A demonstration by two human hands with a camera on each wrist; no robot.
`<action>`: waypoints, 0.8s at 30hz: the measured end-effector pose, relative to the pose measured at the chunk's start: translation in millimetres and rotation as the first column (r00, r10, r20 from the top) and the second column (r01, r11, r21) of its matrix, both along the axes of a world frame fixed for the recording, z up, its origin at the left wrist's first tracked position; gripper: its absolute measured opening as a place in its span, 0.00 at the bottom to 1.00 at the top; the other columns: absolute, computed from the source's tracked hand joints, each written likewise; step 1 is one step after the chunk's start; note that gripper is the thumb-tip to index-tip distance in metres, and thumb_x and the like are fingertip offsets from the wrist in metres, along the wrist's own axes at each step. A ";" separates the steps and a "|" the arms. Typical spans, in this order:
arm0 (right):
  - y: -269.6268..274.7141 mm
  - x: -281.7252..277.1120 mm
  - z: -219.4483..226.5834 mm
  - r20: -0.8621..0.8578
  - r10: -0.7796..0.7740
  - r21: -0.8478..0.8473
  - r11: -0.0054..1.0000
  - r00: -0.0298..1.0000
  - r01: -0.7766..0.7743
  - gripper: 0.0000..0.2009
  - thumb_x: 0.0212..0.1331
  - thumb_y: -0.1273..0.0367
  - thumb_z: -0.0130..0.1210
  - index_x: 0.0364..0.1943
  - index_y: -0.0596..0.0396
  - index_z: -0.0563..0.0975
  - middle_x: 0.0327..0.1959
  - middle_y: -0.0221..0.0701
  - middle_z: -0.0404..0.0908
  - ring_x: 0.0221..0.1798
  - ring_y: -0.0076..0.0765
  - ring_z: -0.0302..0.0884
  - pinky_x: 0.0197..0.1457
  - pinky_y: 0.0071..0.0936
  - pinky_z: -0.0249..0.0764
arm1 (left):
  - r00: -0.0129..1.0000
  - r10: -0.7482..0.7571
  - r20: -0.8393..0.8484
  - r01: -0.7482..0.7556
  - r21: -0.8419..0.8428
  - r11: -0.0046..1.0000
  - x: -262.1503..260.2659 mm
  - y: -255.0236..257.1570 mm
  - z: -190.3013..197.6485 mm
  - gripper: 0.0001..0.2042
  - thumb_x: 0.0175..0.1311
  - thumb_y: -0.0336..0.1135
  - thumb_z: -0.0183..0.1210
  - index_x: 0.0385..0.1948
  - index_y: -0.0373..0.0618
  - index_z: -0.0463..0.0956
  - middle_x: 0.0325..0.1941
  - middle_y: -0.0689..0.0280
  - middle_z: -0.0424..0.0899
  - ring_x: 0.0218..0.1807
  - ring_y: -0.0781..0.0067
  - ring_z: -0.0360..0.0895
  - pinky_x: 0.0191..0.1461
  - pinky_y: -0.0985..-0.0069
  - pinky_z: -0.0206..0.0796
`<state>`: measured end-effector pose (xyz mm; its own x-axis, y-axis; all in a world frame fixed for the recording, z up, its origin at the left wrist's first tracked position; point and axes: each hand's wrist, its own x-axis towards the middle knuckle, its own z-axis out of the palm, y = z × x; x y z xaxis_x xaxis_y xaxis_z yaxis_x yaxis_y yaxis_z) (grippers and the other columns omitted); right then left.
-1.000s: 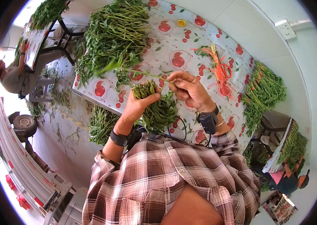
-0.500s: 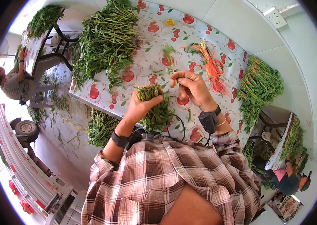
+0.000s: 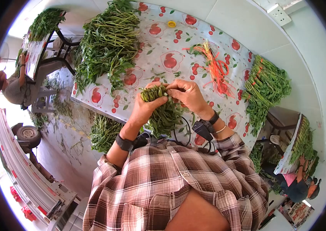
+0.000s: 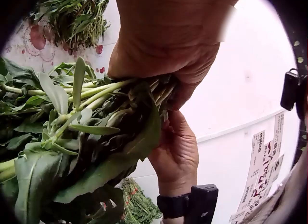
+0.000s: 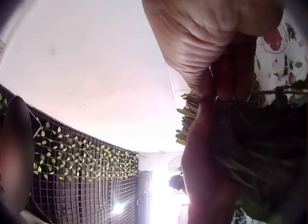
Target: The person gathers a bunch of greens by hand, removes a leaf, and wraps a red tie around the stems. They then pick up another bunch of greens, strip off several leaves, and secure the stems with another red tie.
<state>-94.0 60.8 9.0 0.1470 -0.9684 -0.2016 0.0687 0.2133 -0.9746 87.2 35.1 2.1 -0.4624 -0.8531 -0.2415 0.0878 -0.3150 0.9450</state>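
Observation:
My left hand (image 3: 141, 111) grips a bunch of leafy green stems (image 3: 165, 120), thumb across it, with the cut ends facing up and away from me. Leaves hang down below the fist; in the left wrist view the broad leaves (image 4: 96, 178) spread to the left. My right hand (image 3: 190, 99) is right up against the bunch, thumb and forefinger pinching a stem at its right side. That stem is mostly hidden by the fingers. Seen from the right wrist, cut stem ends (image 5: 185, 120) stick out beside the two hands.
On the cherry-patterned tablecloth (image 3: 153, 50) lie a large pile of greens (image 3: 109, 42), red ties (image 3: 219, 73) and a yellow ring (image 3: 171, 24). Tied bunches (image 3: 267, 86) lie at the right edge. Other people work at tables on both sides.
My right hand, holding a single leafy sprig out over the table, turned the sprig upright and then brought it left to the bunch. My left hand kept its grip.

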 end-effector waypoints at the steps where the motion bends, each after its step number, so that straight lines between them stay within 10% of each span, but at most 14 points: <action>1: -0.1 3.0 -1.1 0.000 0.003 0.000 1.000 1.000 -0.003 0.07 0.58 0.73 0.57 0.39 0.59 0.78 0.24 0.23 0.75 0.26 0.14 0.71 0.30 0.13 0.68 | 1.000 0.003 0.000 -0.003 0.000 1.000 0.1 -0.1 2.2 0.19 0.52 0.26 0.61 0.49 0.36 0.73 0.44 0.67 0.79 0.45 0.79 0.75 0.52 0.77 0.67; 7: -4.1 21.2 -5.1 0.247 -0.131 0.034 0.991 0.960 0.127 0.02 0.59 0.75 0.55 0.31 0.58 0.74 0.24 0.23 0.74 0.26 0.15 0.71 0.28 0.14 0.68 | 0.994 0.012 -0.106 0.009 0.193 0.981 5.7 -2.1 0.6 0.15 0.52 0.27 0.62 0.43 0.38 0.75 0.38 0.68 0.80 0.40 0.81 0.75 0.48 0.80 0.68; 12: -7.7 21.6 -18.0 -0.188 0.009 -0.122 0.992 0.982 -0.033 0.05 0.58 0.71 0.57 0.34 0.56 0.73 0.26 0.22 0.74 0.29 0.15 0.69 0.34 0.17 0.69 | 0.995 0.051 -0.082 -0.040 0.127 0.991 16.5 -2.2 -13.7 0.13 0.52 0.28 0.63 0.41 0.39 0.76 0.33 0.71 0.80 0.36 0.82 0.74 0.42 0.81 0.67; 17: -40.6 6.0 -1.2 -0.118 0.007 -0.219 0.975 0.993 -0.033 0.11 0.59 0.64 0.57 0.39 0.57 0.74 0.35 0.25 0.78 0.36 0.19 0.73 0.41 0.22 0.70 | 0.999 -0.035 -0.013 0.036 0.135 0.990 26.0 -2.2 -9.9 0.12 0.53 0.29 0.62 0.39 0.39 0.75 0.35 0.70 0.80 0.37 0.80 0.74 0.44 0.80 0.66; 19: -55.3 15.0 17.5 -0.272 -0.146 -0.610 0.790 0.951 -0.053 0.17 0.60 0.58 0.54 0.45 0.57 0.74 0.44 0.33 0.78 0.47 0.30 0.75 0.50 0.30 0.70 | 0.987 -0.159 -0.029 0.162 0.114 0.980 20.7 -3.2 -6.3 0.13 0.53 0.30 0.63 0.40 0.40 0.75 0.35 0.70 0.80 0.37 0.80 0.74 0.44 0.80 0.67; 21: -46.1 39.1 12.2 -0.226 0.214 -0.494 0.816 0.951 -0.300 0.25 0.61 0.51 0.51 0.52 0.57 0.72 0.53 0.39 0.75 0.59 0.40 0.69 0.61 0.35 0.64 | 0.989 -0.139 0.054 0.133 0.096 0.986 16.2 2.6 -1.2 0.09 0.54 0.27 0.61 0.37 0.38 0.77 0.32 0.71 0.79 0.37 0.81 0.73 0.45 0.80 0.66; 23: -40.7 51.5 -0.9 -0.554 0.441 -0.293 0.690 0.706 -0.661 0.29 0.62 0.48 0.48 0.58 0.56 0.67 0.61 0.40 0.68 0.62 0.42 0.66 0.62 0.34 0.62 | 0.948 0.107 0.299 0.070 -0.525 0.848 27.7 13.7 -63.1 0.08 0.54 0.28 0.60 0.35 0.36 0.77 0.32 0.70 0.80 0.37 0.80 0.74 0.44 0.78 0.66; 24: -37.0 52.3 -4.4 -0.564 0.413 -0.287 0.714 0.715 -0.639 0.29 0.62 0.48 0.48 0.58 0.56 0.67 0.61 0.40 0.68 0.62 0.42 0.66 0.62 0.34 0.62 | 0.955 0.073 0.287 0.095 -0.529 0.844 31.1 17.4 -63.3 0.08 0.54 0.28 0.60 0.35 0.36 0.77 0.32 0.70 0.80 0.37 0.80 0.74 0.44 0.78 0.66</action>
<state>-41.8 23.9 4.5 0.6666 -0.7444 0.0389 -0.3641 -0.3707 -0.8544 118.3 52.5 -61.2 -0.4548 -0.8817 0.1254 -0.2107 0.2434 0.9468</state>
